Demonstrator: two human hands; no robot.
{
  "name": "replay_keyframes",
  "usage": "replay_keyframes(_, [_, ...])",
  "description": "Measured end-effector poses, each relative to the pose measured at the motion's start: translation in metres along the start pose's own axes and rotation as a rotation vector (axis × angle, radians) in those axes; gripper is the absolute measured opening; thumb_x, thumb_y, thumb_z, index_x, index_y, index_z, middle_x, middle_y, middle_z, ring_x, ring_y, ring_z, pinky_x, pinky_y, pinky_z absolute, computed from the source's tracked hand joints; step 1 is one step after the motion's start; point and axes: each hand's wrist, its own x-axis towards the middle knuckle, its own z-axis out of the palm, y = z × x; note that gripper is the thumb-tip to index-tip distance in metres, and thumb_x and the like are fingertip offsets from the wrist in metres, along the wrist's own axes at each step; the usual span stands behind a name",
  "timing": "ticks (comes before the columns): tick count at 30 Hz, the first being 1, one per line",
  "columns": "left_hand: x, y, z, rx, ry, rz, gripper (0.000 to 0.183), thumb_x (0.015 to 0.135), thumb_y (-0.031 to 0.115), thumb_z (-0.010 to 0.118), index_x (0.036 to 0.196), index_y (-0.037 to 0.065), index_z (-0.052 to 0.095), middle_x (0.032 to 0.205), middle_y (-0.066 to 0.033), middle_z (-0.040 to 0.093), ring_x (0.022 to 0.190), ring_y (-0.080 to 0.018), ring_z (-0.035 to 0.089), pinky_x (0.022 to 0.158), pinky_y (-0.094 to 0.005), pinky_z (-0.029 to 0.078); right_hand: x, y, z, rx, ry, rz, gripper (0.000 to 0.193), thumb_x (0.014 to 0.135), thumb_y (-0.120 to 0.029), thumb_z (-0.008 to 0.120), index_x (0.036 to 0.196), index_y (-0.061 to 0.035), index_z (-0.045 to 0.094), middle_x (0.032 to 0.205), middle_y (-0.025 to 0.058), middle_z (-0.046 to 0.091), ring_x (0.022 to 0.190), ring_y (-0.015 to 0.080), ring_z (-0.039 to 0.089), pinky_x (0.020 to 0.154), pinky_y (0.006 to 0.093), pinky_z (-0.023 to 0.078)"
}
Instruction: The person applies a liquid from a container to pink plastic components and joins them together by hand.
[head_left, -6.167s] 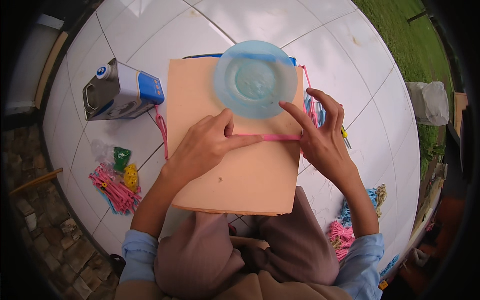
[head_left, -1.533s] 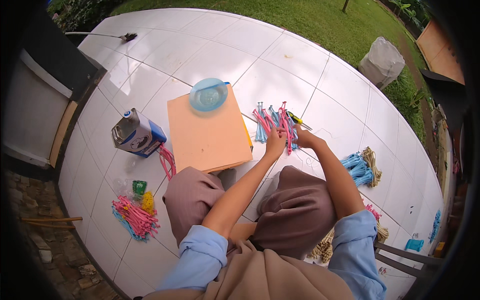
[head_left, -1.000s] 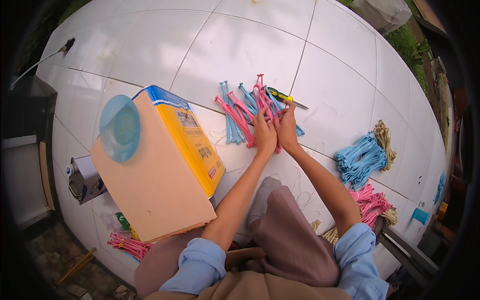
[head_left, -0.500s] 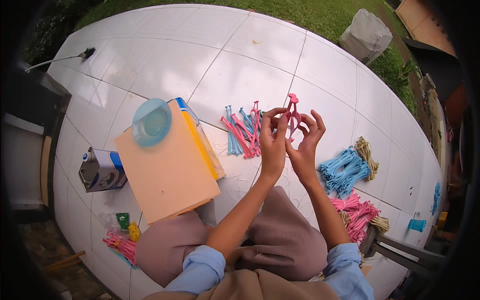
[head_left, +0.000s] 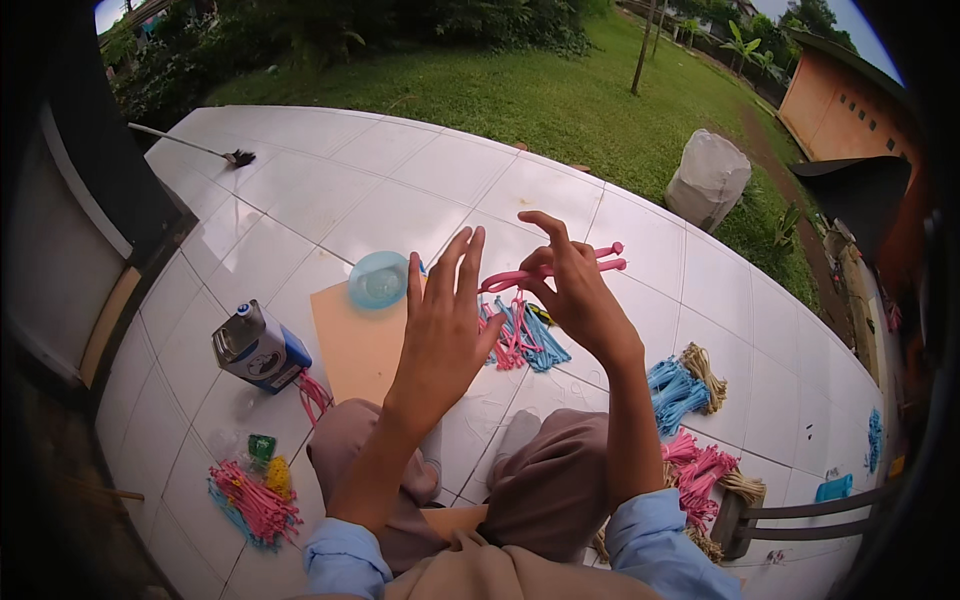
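My right hand (head_left: 585, 300) pinches a pink strap (head_left: 612, 258) with knobbed ends, folded double and lying sideways through the fingers. Its looped end points left, toward my left hand (head_left: 440, 330), which is raised with fingers spread and holds nothing. Below and between the hands, a loose pile of pink and blue straps (head_left: 540, 345) lies on the tiles. A box with a peach board top (head_left: 345, 345) stands beyond my left forearm. On that board sits a translucent blue dish (head_left: 378, 282), partly behind my left fingertips.
Left of the box stands a metal can (head_left: 262, 350). Pink straps (head_left: 255, 500) lie near a green packet (head_left: 262, 447) by my left knee. Bundled blue straps (head_left: 678, 395), pink bundles (head_left: 700, 470) and a dark wooden frame (head_left: 735, 525) are at right. A white sack (head_left: 708, 178) stands beyond.
The pink strap, held upright at both hands before, now lies sideways in my right hand alone. My left hand has come off it and moved left, opening. The view has tilted up.
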Motion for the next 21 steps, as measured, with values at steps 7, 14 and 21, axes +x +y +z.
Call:
replay_keyframes(7, [0.006,-0.039,0.002,-0.748,-0.299,-0.256,0.030,0.096,0.028,0.042,0.098,0.003,0.058,0.061,0.0042,0.034,0.052,-0.0030,0.034,0.049,-0.0192,0.035,-0.008,-0.023,0.017,-0.337,0.544,-0.208,0.063,0.077,-0.007,0.064,0.131,-0.0117,0.032,0.118,0.0095,0.053,0.116,0.0261,0.043,0.106,0.0490,0.020])
replay_keyframes(14, [-0.014,-0.044,0.029,-0.844,0.003,-0.382,0.037,0.095,0.028,0.044,0.075,0.001,0.059,0.050,-0.0002,0.034,0.047,-0.0069,0.031,0.045,-0.0263,0.026,-0.015,0.002,0.039,1.196,0.473,0.245,0.086,0.087,-0.012,0.059,0.141,-0.0112,-0.008,0.138,0.0277,0.031,0.124,0.0319,0.040,0.103,0.0403,0.033])
replay_keyframes(21, [-0.018,-0.028,0.042,-0.403,0.210,-0.142,0.039,0.096,0.021,0.042,0.067,-0.001,0.056,0.054,-0.0106,0.053,0.048,-0.0172,0.053,0.048,-0.0321,0.040,-0.008,-0.016,0.038,1.315,0.422,0.167,0.065,0.093,-0.009,0.044,0.142,-0.0057,0.001,0.130,0.0291,0.041,0.117,0.0356,0.048,0.101,0.0402,0.039])
